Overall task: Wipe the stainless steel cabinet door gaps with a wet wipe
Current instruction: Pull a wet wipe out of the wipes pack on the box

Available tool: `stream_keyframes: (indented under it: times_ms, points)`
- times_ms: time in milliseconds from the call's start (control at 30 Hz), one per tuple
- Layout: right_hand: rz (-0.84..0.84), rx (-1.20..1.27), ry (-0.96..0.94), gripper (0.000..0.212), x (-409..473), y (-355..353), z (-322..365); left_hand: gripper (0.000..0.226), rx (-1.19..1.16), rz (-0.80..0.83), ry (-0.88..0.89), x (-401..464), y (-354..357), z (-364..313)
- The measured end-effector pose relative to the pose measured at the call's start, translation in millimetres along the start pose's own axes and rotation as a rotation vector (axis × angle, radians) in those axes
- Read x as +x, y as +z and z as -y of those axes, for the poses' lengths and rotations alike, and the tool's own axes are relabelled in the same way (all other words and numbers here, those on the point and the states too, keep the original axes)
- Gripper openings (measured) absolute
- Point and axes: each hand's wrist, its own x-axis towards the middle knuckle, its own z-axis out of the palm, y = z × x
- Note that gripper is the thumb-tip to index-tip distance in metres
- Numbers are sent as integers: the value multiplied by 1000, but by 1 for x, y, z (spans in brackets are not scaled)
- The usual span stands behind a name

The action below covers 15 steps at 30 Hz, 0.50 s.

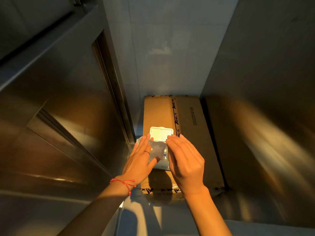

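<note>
A white wet wipe pack lies on a cardboard box on the floor, its flip lid standing open. A wet wipe sticks up out of the pack between my hands. My right hand pinches the wipe's upper edge with curled fingertips. With straight fingers, my left hand lies flat on the pack's left side, its thumb beside the wipe's lower end. The stainless steel cabinet door fills the left, with a dark door gap along its right edge.
A second stainless steel cabinet side rises on the right of the box. A pale tiled wall closes the back. The box fills most of the narrow floor strip between the two cabinets. A red bead bracelet is on my left wrist.
</note>
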Motion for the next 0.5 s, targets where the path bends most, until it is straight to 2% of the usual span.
stream_keyframes:
  times_ms: [100, 367, 500]
  points:
    - [14, -6, 4, 37, 3, -5, 0, 67, -24, -19, 4, -6, -7, -7]
    - [18, -14, 31, 47, 17, -23, 1, 67, -69, -64, -2, -21, -25, -33]
    - [19, -38, 39, 30, 26, -34, 2, 70, -89, -102, 40, -27, -35, -49]
